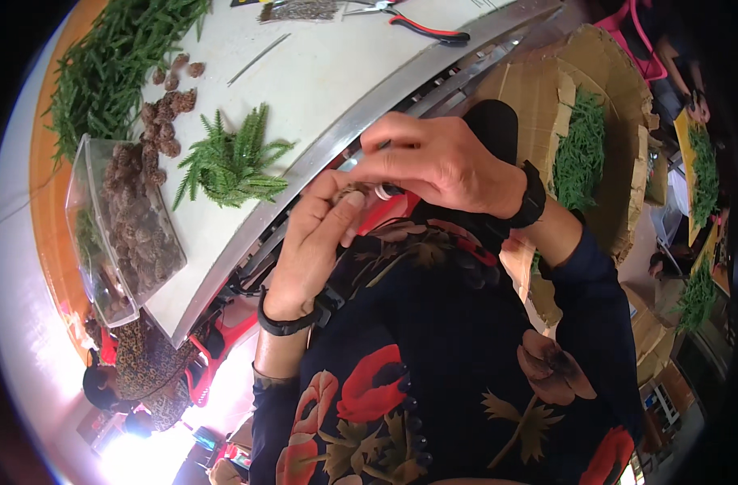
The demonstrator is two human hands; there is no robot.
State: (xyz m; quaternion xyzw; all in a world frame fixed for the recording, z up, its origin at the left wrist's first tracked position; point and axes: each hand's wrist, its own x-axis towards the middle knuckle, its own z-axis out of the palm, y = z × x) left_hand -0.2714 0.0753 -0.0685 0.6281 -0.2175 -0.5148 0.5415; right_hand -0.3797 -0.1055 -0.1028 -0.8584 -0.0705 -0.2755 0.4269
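Note:
My left hand (310,234) is closed, its thumb and fingers pinching a small brown pine cone (353,191) that is mostly covered. Right beside it, my right hand (441,166) has its fingers curled and pinched together; whatever they hold is hidden. Both hands are in front of my body, just off the near edge of the white table (304,97). On the tabletop, nearest my left hand, lies a small bunch of green artificial fir sprigs (230,162). Loose pine cones (167,121) are strewn behind it.
A clear plastic bin (134,234) of pine cones stands at the table's left. Behind it is a heap of greenery (114,69). Red-and-black pliers (425,31) and thin wires (300,10) lie at the far side. An open carton (539,105) with greenery is at right; people sit nearby.

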